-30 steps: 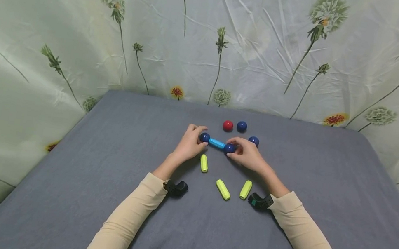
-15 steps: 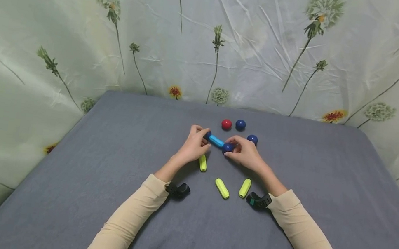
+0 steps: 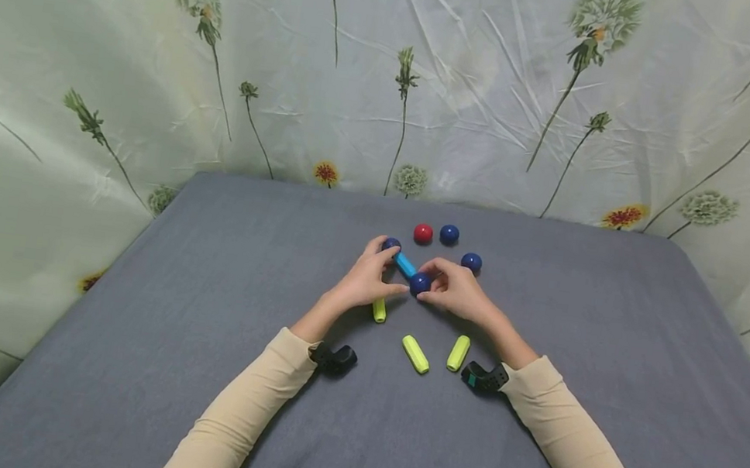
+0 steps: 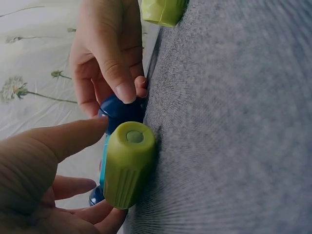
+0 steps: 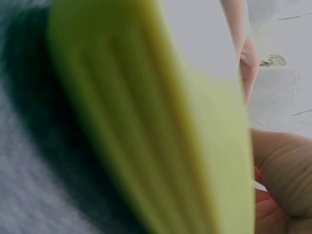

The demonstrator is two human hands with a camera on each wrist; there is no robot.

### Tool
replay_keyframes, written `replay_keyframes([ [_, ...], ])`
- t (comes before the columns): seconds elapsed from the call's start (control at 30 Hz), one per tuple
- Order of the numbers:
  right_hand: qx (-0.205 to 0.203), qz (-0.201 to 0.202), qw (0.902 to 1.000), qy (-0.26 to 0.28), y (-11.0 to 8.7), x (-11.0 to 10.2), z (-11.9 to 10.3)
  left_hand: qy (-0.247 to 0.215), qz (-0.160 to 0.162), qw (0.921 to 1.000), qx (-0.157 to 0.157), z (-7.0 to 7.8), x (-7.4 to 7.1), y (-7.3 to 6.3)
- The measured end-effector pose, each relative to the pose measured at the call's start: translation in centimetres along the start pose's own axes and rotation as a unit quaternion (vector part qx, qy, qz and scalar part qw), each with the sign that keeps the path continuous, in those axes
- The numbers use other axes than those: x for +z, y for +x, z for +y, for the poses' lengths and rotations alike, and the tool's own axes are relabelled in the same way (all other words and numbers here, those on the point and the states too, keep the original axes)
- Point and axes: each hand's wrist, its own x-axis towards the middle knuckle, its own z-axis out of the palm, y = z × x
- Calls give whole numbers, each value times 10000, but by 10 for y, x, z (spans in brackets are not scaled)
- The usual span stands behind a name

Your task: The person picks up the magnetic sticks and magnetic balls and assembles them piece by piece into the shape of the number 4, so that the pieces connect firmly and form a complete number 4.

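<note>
A light-blue rod (image 3: pixel 405 265) lies slanted between two dark-blue balls, one at each end. My right hand (image 3: pixel 458 289) pinches the near ball (image 3: pixel 420 283) between thumb and fingers. At the far ball (image 3: pixel 391 244), the fingers of my left hand (image 3: pixel 366 276) touch its sides, while the thumb stretches out toward the near ball. In the left wrist view, the left thumb tip comes right up to the near ball (image 4: pixel 119 112). A yellow-green rod (image 4: pixel 129 165) stands in front there and hides most of the light-blue rod.
Two more yellow-green rods, one left (image 3: pixel 415 354) and one right (image 3: pixel 458 353), lie nearer my body. Behind the hands sit a red ball (image 3: pixel 423 233) and two loose blue balls, one at the back (image 3: pixel 449 234) and one beside the right hand (image 3: pixel 471 262). Grey cloth (image 3: pixel 211 308) covers the surface.
The light-blue rod with its balls has turned, its left end swinging away and its right end coming nearer. The left thumb has moved off the far ball; the right hand keeps its pinch.
</note>
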Motion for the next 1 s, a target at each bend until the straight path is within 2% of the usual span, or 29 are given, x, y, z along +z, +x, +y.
replay_keyframes([
  [0.2,-31,-194,9996,179,0,0,1,-75,-109,9999,-30,-1,0,1],
  [0.57,-178,-582,9957,698,0,1,3,107,-125,9998,86,-4,-1,3],
  [0.8,-324,-946,9924,715,0,0,4,-521,-344,9979,157,-12,-5,5],
  [1.0,-291,-1017,9933,460,-1,-1,0,-924,-327,9952,49,-16,-6,5],
])
